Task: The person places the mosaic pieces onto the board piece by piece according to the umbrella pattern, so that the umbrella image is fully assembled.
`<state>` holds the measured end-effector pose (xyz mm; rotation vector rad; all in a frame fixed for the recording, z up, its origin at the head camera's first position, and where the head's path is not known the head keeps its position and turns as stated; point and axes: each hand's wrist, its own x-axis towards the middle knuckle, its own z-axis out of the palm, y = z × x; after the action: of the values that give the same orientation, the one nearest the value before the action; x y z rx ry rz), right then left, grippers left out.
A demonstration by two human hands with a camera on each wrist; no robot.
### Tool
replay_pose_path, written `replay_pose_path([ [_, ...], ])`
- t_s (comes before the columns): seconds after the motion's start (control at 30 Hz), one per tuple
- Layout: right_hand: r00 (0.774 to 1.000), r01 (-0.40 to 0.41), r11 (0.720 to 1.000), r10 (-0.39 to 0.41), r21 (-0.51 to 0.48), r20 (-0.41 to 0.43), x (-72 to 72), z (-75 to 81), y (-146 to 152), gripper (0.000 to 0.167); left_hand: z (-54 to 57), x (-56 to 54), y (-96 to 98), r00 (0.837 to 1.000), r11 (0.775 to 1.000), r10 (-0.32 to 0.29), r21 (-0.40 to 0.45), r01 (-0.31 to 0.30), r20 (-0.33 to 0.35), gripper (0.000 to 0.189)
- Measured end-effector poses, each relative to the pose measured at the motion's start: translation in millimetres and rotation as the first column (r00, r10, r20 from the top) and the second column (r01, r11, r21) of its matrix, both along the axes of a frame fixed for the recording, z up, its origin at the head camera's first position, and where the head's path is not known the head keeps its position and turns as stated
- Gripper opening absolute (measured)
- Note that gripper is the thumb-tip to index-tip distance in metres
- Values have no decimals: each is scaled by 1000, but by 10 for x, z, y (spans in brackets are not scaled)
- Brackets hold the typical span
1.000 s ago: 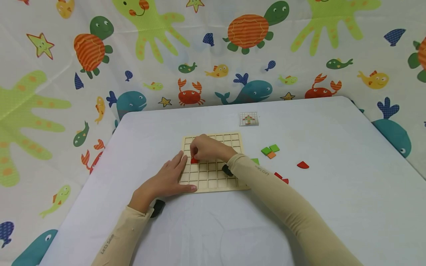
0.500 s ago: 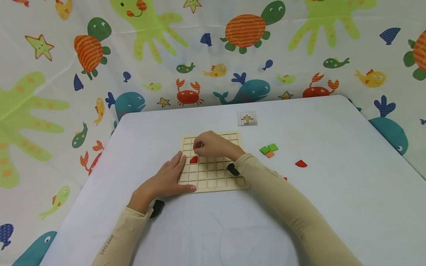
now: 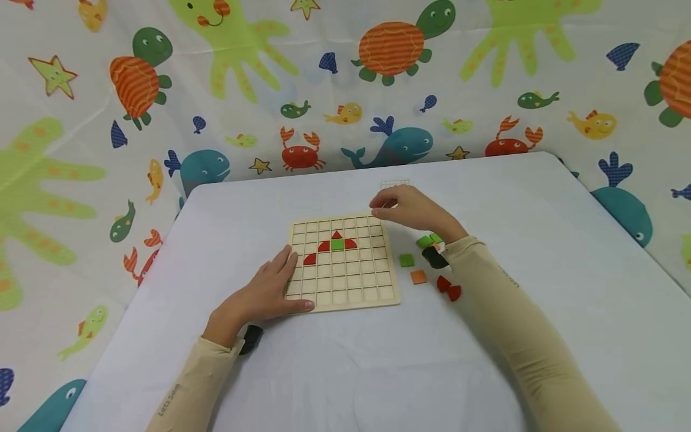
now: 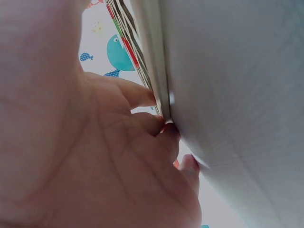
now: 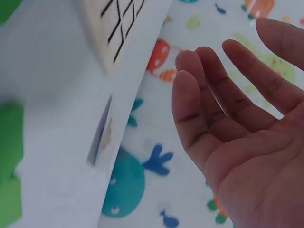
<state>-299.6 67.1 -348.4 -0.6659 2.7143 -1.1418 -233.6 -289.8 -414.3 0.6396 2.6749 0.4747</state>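
Note:
A wooden grid board lies on the white table. On it, a green square has a red triangle behind it and a red curved piece and another red piece at its sides. One more red curved piece sits nearer the left edge. My left hand rests with straight fingers along the board's left edge, thumb at the front left corner. Above the back right corner hovers my right hand, fingers loosely bent. Nothing shows between its fingers in the right wrist view.
Right of the board lie a green square, an orange square and two red pieces. More green pieces are partly covered by the right wrist. A pattern card stands behind the right hand, mostly hidden.
My right hand has lifted off the board and moved right and back, uncovering the red and green pieces there and passing over the loose ones. The left hand stays at the board's edge.

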Motion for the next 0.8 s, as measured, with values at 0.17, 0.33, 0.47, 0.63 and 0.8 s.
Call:
replay_pose_path([
  [0.17,995,76,997,-78,29,54,6,-58,354,34,-12,-13,9,1000,1000,-8,2,8,-2,125],
  [0.33,989,82,996,-87,41,122,-12,-174,623,37,-6,-13,2,1000,1000,-7,3,7,-5,125],
  [0.47,981,119,992,-124,38,148,-19,-189,845,38,-3,-17,19,1000,1000,-15,7,15,-5,124],
  [0.63,965,175,984,-177,27,194,10,-168,1077,40,20,-25,36,1000,1000,-11,7,11,3,124],
  [0.8,949,151,988,-157,44,274,-6,-275,1136,41,20,-11,4,1000,1000,1,2,-1,14,125],
])
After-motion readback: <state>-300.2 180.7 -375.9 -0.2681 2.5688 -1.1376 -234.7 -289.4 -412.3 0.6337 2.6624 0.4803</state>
